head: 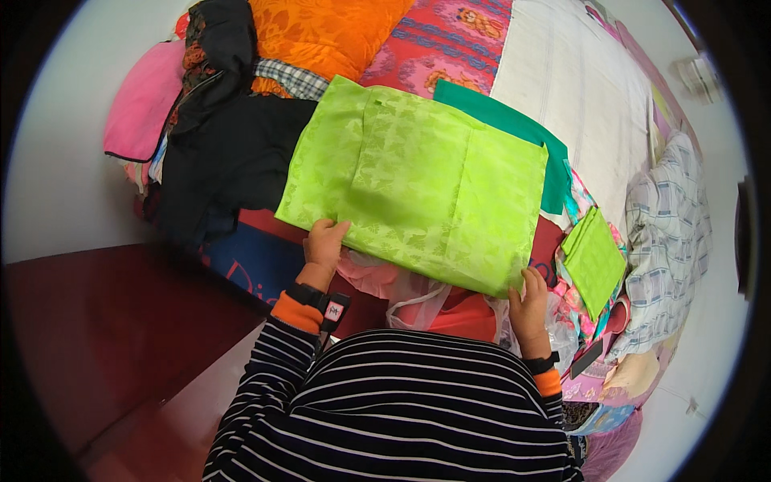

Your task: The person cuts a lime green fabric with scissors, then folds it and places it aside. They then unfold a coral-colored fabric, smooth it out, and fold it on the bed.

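A lime-green patterned cloth (415, 187), folded into a wide rectangle with crease lines, is spread out in front of me. My left hand (323, 244) grips its near edge toward the left, thumb on top. At the near right corner, my right hand (529, 301) pinches the same cloth. From under its far right side shows a darker green cloth (500, 114). A smaller folded lime-green cloth (593, 262) rests to the right on a floral fabric. Black garments (241, 156) lie against the left side.
An orange cushion (325, 30), a red patterned blanket (449, 42) and a white sheet (560, 72) stretch across the far side. Plastic bags (415, 301) with pink and red contents sit below the cloth. A checked quilt (668, 241) is bunched at right, near a dark phone-like object (585, 359).
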`<state>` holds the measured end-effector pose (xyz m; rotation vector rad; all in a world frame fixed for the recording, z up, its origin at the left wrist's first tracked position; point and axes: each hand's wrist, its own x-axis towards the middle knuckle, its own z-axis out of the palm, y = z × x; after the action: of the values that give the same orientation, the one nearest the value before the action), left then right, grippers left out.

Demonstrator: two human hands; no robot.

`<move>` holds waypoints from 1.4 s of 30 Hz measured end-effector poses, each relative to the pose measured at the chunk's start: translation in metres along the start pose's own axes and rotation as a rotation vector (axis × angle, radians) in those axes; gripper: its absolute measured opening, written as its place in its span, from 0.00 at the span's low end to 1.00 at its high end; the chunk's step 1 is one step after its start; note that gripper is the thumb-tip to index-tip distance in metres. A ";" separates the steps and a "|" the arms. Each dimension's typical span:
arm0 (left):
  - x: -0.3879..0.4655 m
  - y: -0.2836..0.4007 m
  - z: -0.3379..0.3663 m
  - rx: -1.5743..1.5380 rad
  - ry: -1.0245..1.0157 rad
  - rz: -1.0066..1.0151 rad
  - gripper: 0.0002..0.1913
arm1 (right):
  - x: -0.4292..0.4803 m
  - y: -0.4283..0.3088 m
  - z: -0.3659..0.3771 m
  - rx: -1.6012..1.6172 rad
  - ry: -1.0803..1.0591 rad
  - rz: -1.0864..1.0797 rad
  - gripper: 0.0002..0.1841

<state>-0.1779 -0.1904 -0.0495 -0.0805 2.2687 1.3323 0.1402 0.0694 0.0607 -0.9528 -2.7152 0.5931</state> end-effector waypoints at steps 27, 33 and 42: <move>0.002 -0.004 -0.057 -0.498 0.141 -0.078 0.12 | 0.003 -0.045 0.037 -0.063 -0.349 -0.182 0.28; 0.007 0.030 -0.043 -0.538 0.259 -0.218 0.09 | 0.010 -0.047 0.046 0.004 -0.297 -0.213 0.28; -0.036 0.148 0.023 -0.116 -0.051 0.773 0.10 | 0.015 -0.039 0.050 0.074 -0.334 -0.258 0.27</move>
<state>-0.1813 -0.1013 0.0760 0.8582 2.2542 1.7943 0.0914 0.0353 0.0337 -0.5094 -3.0120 0.8579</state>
